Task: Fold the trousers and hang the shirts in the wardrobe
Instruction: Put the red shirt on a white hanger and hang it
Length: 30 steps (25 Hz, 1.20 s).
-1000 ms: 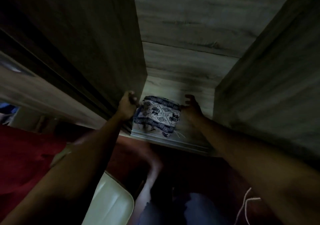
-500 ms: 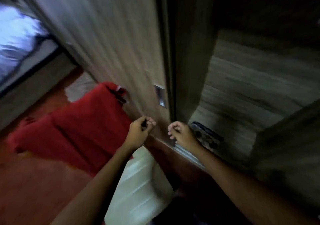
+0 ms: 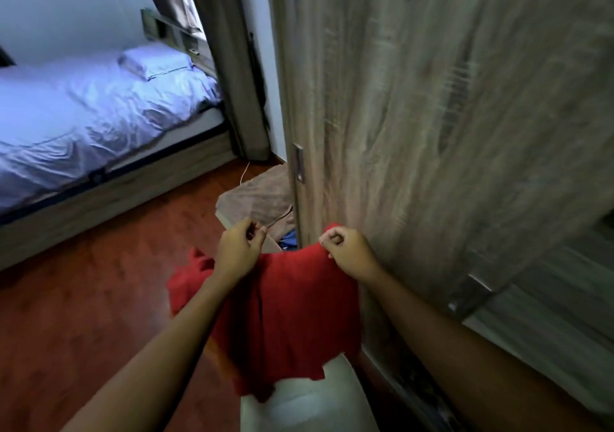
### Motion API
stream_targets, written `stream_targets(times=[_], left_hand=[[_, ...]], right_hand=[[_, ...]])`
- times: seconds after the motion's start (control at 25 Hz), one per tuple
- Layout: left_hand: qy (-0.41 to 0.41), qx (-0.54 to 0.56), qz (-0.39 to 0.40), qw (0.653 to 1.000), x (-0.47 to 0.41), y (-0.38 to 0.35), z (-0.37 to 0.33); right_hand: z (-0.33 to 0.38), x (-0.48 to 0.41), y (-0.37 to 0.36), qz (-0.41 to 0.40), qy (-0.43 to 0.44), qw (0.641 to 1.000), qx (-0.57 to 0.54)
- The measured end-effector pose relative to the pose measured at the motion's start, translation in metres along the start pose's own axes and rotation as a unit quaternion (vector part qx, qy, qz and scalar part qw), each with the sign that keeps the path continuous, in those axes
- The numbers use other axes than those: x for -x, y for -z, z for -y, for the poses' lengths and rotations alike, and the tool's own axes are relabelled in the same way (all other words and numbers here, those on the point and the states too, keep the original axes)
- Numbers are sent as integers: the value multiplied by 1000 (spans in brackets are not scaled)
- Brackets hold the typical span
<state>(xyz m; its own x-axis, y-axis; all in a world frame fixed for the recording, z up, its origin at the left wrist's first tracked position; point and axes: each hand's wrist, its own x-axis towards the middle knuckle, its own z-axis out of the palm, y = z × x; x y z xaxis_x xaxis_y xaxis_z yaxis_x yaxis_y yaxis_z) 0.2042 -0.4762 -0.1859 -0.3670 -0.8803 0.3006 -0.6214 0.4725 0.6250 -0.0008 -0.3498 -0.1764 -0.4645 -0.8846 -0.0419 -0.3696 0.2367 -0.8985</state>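
Both hands up in front of the grey wood-grain sliding wardrobe door [image 3: 432, 132], holding a red knit garment [image 3: 285, 312] by its top edge. Left hand [image 3: 237, 252]: fingers pinched together on the left end of that edge. Right hand [image 3: 345, 249]: fist closed on the right end, just beside the door's edge. Cloth hangs slack between and below the hands, lower hem draped over a pale cream cushioned seat [image 3: 299, 408] at bottom centre. Can't tell if it's a shirt or trousers from here; no collar, sleeve or leg clearly readable.

Beyond the hands, on the red-brown wood floor [image 3: 83, 298] at the foot of the door: a beige folded cloth [image 3: 259, 199], with a scrap of blue fabric [image 3: 288, 238] showing just beside the door's edge. Those look like the remaining pile, so my read is the job is mid-way at best.

Progress judgement: this piece is lifted, not yet folded or hung. No hanger in view. Wardrobe interior is only a dark sliver at the far right, so what's already stowed can't be confirmed. Left to do: sort this garment, fold or hang it, then the beige and blue items.

Background: bed with pale blue-white sheets [image 3: 83, 116] along the left, pillow at its head, well apart from the work.

Writing/labels: none readable. Metal recessed door pull [image 3: 299, 162] has no visible marking. Garment shows no tag or print.
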Motion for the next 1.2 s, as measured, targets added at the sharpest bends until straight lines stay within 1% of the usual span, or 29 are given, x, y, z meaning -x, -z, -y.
stream_targets(times=[0.12, 0.24, 0.4, 0.44, 0.48, 0.52, 0.6, 0.68, 0.72, 0.76, 0.8, 0.84, 0.88, 0.92, 0.96, 1.0, 1.04, 1.08, 1.12, 1.16, 1.2], left_hand=[[42, -33, 24, 998, -19, -6, 47], [88, -55, 56, 993, -14, -20, 79], [64, -49, 67, 994, -8, -31, 63], [64, -35, 65, 995, -6, -34, 57], [84, -21, 59, 994, -10, -28, 77], [97, -6, 48, 994, -11, -25, 85], [78, 19, 22, 997, -6, -23, 85], [77, 36, 2, 996, -10, -21, 83], [88, 43, -3, 995, -11, -20, 82], [97, 51, -13, 994, -11, -20, 81], [106, 62, -28, 992, -11, -21, 82], [111, 77, -48, 990, -11, -20, 82], [111, 93, -71, 987, -10, -19, 82], [108, 105, -91, 984, -10, -17, 81], [106, 113, -104, 982, -10, -16, 81], [102, 119, -114, 981, -10, -16, 82], [98, 123, -118, 981, -10, -16, 83], [94, 124, -117, 981, -10, -17, 84], [92, 125, -112, 982, -9, -17, 84], [90, 125, -106, 982, -9, -18, 84], [89, 122, -99, 984, -9, -18, 85]], right_hand=[[13, -41, -28, -8, -7, 995, 96], [10, -83, -44, 19, -59, 978, 199], [-17, -106, -23, -22, -150, 931, 330], [-28, -102, -15, -7, -181, 915, 360], [-33, -112, -36, 19, -204, 903, 377], [-38, -115, -46, 27, -218, 898, 380], [-40, -109, -50, 9, -213, 906, 364], [-30, -113, -50, -25, -155, 933, 325], [-26, -114, -50, -51, -105, 953, 281], [-18, -109, -47, -78, -62, 972, 214], [-7, -101, -42, -101, -19, 989, 106], [6, -93, -34, -105, -3, 994, -23], [17, -83, -24, -81, 7, 987, -137], [27, -73, -14, -42, 4, 981, -192], [34, -62, -6, 7, -4, 982, -191], [40, -51, 1, 55, -33, 988, -137], [43, -39, 3, 118, -55, 988, -87], [39, -32, 1, 169, -70, 983, -13], [34, -27, -2, 199, -79, 976, 40], [29, -26, -7, 202, -110, 969, 84], [27, -26, -14, 183, -140, 967, 107]])
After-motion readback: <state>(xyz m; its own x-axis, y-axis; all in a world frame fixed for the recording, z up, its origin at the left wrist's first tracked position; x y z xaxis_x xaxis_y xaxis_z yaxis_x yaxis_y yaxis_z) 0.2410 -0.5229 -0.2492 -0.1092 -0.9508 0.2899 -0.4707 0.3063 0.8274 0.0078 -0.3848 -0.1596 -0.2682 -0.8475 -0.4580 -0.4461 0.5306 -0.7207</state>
